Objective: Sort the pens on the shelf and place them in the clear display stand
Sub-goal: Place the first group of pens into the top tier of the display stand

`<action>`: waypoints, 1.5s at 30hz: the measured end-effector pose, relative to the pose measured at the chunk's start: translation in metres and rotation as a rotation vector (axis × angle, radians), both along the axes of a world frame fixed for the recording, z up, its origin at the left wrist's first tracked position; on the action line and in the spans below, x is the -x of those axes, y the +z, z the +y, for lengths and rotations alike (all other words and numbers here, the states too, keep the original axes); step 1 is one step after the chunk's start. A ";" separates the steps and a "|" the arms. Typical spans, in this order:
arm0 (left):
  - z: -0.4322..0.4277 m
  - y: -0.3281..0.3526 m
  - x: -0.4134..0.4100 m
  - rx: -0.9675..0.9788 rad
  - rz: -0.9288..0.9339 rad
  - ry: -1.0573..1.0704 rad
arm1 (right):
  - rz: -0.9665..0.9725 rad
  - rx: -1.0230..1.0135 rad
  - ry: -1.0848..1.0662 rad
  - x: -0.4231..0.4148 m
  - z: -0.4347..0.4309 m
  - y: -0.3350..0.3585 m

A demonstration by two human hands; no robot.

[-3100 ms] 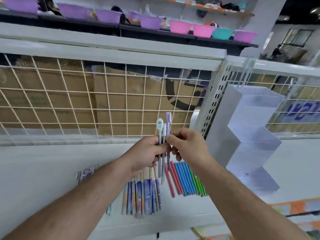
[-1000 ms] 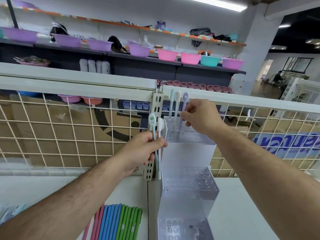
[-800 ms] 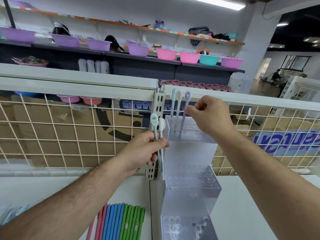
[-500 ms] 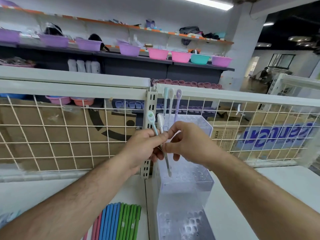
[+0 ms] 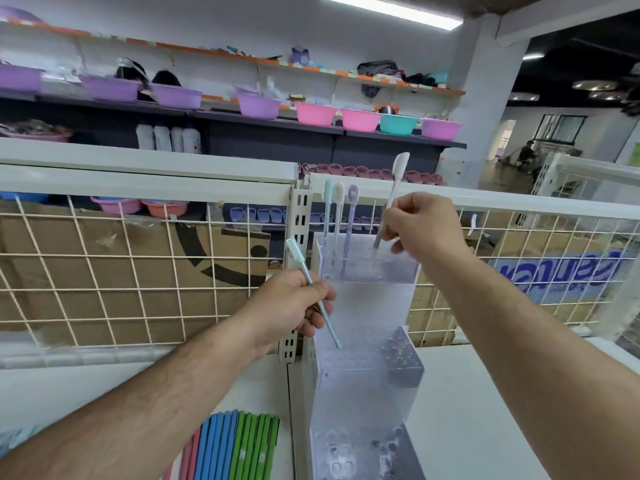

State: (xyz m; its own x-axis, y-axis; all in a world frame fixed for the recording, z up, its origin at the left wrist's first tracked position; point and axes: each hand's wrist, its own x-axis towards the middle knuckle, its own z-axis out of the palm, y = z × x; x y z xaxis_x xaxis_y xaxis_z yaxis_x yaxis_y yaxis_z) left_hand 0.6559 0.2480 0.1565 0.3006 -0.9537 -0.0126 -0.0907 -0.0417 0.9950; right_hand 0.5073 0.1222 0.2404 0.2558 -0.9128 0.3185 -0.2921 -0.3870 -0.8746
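A clear stepped display stand rises from the white shelf against the wire fence. Three pens with teal, white and purple tops stand in its top tier. My right hand pinches a white pen, tip down at the top tier's right side. My left hand grips a teal pen, tilted, its tip in front of the stand's middle tier. Pink, blue and green pens lie in a row on the shelf below my left forearm.
A white wire fence with a slotted upright post backs the shelf; cardboard boxes sit behind it. Far shelves hold purple, pink and teal basins. Another wire rack stands at the right.
My right hand took the white pen from my left hand and lifted it to the stand's top tier. My left hand now holds only the teal pen, lower and tilted.
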 end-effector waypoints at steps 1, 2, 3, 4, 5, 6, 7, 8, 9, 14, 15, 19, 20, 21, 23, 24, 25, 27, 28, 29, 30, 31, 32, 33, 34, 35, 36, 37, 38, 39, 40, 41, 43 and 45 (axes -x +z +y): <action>0.000 0.000 0.000 -0.004 -0.018 0.003 | -0.019 -0.002 -0.009 -0.004 -0.006 0.001; 0.000 0.000 0.000 -0.008 -0.033 0.004 | -0.035 -0.003 -0.015 -0.009 -0.011 0.001; 0.001 0.001 -0.001 -0.009 -0.043 0.004 | -0.045 0.000 -0.021 -0.013 -0.015 0.001; 0.001 0.001 -0.001 -0.010 -0.048 0.004 | -0.043 0.006 -0.026 -0.017 -0.019 0.001; 0.001 0.001 -0.002 -0.008 -0.049 0.007 | -0.031 0.013 -0.028 -0.020 -0.021 0.000; 0.001 0.002 -0.002 -0.006 -0.050 0.012 | -0.017 0.021 -0.026 -0.023 -0.023 -0.002; 0.001 0.003 -0.002 -0.004 -0.052 0.017 | -0.004 0.028 -0.024 -0.025 -0.025 -0.003; 0.001 0.004 -0.003 -0.001 -0.056 0.021 | 0.006 0.034 -0.023 -0.028 -0.026 -0.003; 0.001 0.004 -0.003 0.001 -0.061 0.024 | 0.014 0.040 -0.024 -0.029 -0.027 -0.003; -0.001 0.006 -0.003 -0.006 -0.096 0.032 | 0.147 0.052 0.025 -0.029 -0.031 -0.005; -0.002 0.006 -0.003 -0.008 -0.099 0.032 | 0.205 0.061 0.045 -0.029 -0.031 -0.007; -0.001 0.005 -0.003 -0.012 -0.086 0.032 | 0.318 0.124 0.052 -0.027 -0.033 -0.013; -0.001 0.005 -0.003 -0.012 -0.086 0.033 | 0.320 0.133 0.047 -0.027 -0.034 -0.013; -0.001 0.005 -0.004 -0.012 -0.085 0.033 | 0.323 0.133 0.045 -0.026 -0.034 -0.012; -0.001 0.006 -0.004 -0.009 -0.085 0.030 | 0.326 0.113 0.043 -0.024 -0.035 -0.011; -0.001 0.006 -0.004 -0.008 -0.087 0.028 | 0.332 0.105 0.040 -0.024 -0.035 -0.010; -0.001 0.006 -0.004 -0.009 -0.089 0.026 | 0.342 0.103 0.036 -0.023 -0.035 -0.009; -0.002 0.006 -0.003 -0.010 -0.095 0.022 | 0.383 0.111 0.035 -0.024 -0.034 -0.008; -0.002 0.006 -0.003 -0.011 -0.097 0.018 | 0.426 0.121 0.041 -0.025 -0.034 -0.008; -0.002 0.006 -0.002 -0.010 -0.097 0.015 | 0.473 0.135 0.050 -0.026 -0.033 -0.008; -0.002 0.006 -0.002 -0.010 -0.096 0.011 | 0.511 0.144 0.055 -0.028 -0.032 -0.010; -0.002 0.006 -0.002 -0.009 -0.095 0.010 | 0.535 0.148 0.053 -0.029 -0.032 -0.010; -0.001 0.006 -0.002 -0.006 -0.092 0.010 | 0.552 0.148 0.047 -0.030 -0.032 -0.011; -0.001 0.006 -0.002 -0.004 -0.090 0.011 | 0.568 0.152 0.037 -0.030 -0.032 -0.011; 0.000 0.006 -0.002 0.000 -0.089 0.011 | 0.581 0.166 0.020 -0.029 -0.031 -0.011; 0.000 0.007 -0.002 0.005 -0.089 0.013 | 0.581 0.193 -0.003 -0.028 -0.028 -0.010; 0.000 0.007 -0.003 0.011 -0.083 0.015 | 0.549 0.226 -0.018 -0.025 -0.023 -0.009; 0.000 0.006 -0.003 0.018 -0.066 0.018 | 0.487 0.243 -0.007 -0.021 -0.015 -0.008; 0.000 0.006 -0.003 0.027 -0.036 0.022 | 0.421 0.232 0.044 -0.015 -0.004 -0.007; -0.001 0.006 -0.002 0.038 -0.001 0.026 | 0.387 0.197 0.134 -0.010 0.009 -0.006; -0.001 0.006 -0.001 0.050 0.030 0.027 | 0.400 0.154 0.240 -0.006 0.022 -0.007; -0.001 0.006 0.000 0.062 0.048 0.027 | 0.445 0.124 0.334 -0.003 0.035 -0.010; -0.003 0.006 0.004 0.083 0.041 0.025 | 0.517 0.126 0.416 0.000 0.051 -0.021; -0.005 0.005 0.008 0.090 0.015 0.003 | 0.519 0.156 0.400 0.000 0.055 -0.031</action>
